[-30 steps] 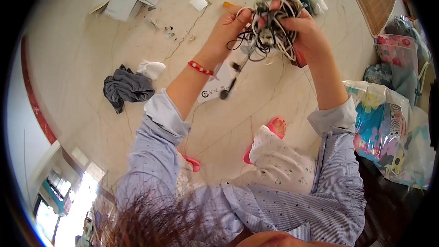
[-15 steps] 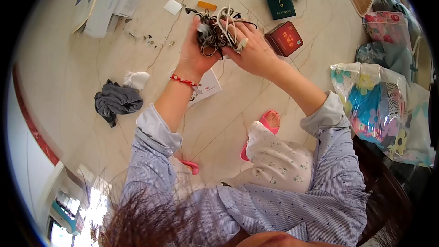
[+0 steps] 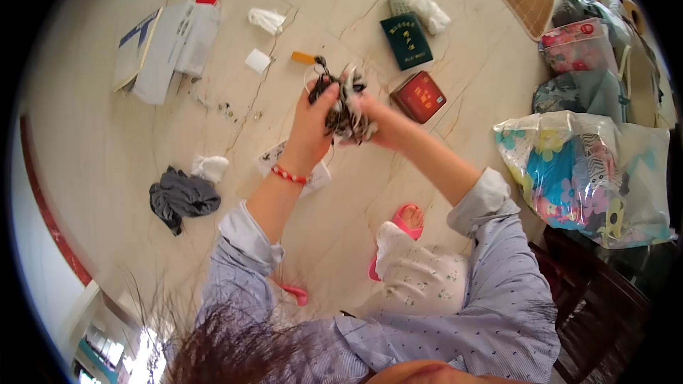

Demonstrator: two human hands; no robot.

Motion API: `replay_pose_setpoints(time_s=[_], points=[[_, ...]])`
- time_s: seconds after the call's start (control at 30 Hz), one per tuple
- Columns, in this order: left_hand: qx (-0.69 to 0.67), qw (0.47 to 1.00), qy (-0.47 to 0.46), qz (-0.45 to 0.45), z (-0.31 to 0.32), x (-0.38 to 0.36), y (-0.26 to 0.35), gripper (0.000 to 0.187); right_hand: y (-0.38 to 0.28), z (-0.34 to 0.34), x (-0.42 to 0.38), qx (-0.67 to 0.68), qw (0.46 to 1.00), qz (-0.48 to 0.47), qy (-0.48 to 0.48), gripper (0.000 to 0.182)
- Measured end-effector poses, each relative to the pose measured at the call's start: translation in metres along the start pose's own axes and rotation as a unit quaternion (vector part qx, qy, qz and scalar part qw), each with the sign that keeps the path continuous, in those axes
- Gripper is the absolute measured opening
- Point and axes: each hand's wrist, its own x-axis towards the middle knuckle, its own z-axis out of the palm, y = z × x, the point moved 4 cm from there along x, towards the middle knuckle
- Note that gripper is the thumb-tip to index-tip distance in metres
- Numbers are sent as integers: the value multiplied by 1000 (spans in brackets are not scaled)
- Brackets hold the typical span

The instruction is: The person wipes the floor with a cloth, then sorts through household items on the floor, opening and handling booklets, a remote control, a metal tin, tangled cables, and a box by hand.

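Observation:
Between my two hands is a tangled bundle of black and white cables (image 3: 345, 110), held up above the floor. My left hand (image 3: 313, 117), with a red beaded bracelet on its wrist, grips the bundle from the left, the thumb lying over the cables. My right hand (image 3: 380, 122) is closed on the bundle's right side; most of its fingers are hidden behind the cables. Below my left wrist lies a white printed card or box (image 3: 320, 179) on the floor. An orange strip (image 3: 303, 57) lies just beyond the bundle.
Right of my hands are a red tin (image 3: 419, 97), a dark green booklet (image 3: 406, 41) and a remote control (image 3: 398, 4). A grey cloth (image 3: 183, 198) lies at left, near white boxes (image 3: 160, 57). Clear flowered bags (image 3: 569, 171) stand at right beside a dark wooden chair (image 3: 594, 306).
The camera view has shifted, so the floor things sit lower. My hands have squeezed the cable bundle narrower, and my right hand has moved from over its top to its right side.

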Motion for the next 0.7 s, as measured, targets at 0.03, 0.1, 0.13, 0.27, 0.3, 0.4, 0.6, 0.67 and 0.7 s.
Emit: replay_pose_setpoints(time_s=[0.03, 0.1, 0.13, 0.27, 0.3, 0.4, 0.6, 0.67, 0.7], points=[[111, 993, -1, 47, 1, -1, 0, 25, 0, 10, -2, 9, 1000, 3, -3, 60], [358, 925, -27, 126, -6, 0, 2, 36, -4, 19, -7, 13, 1000, 0, -6, 57], [423, 890, -43, 165, -9, 2, 3, 41, -8, 20, -8, 10, 1000, -9, -18, 54], [597, 758, -102, 242, -6, -4, 26, 51, -9, 15, -13, 42, 999, -16, 6, 46], [602, 756, -125, 222, -5, -2, 28, 52, -4, 7, -14, 103, 994, 18, 41, 40], [611, 753, -137, 202, -11, -1, 37, 51, -1, -7, -17, 190, 978, 27, 81, 36], [564, 812, 19, 152, -36, 2, 62, 36, -118, -64, -27, 136, 975, -152, 92, 34], [505, 853, 26, 128, -48, 7, 61, 33, -216, -91, -33, 67, 926, -322, 185, 44], [506, 853, 26, 128, -47, 7, 61, 33, -260, -78, -47, 25, 862, -488, 134, 57]])
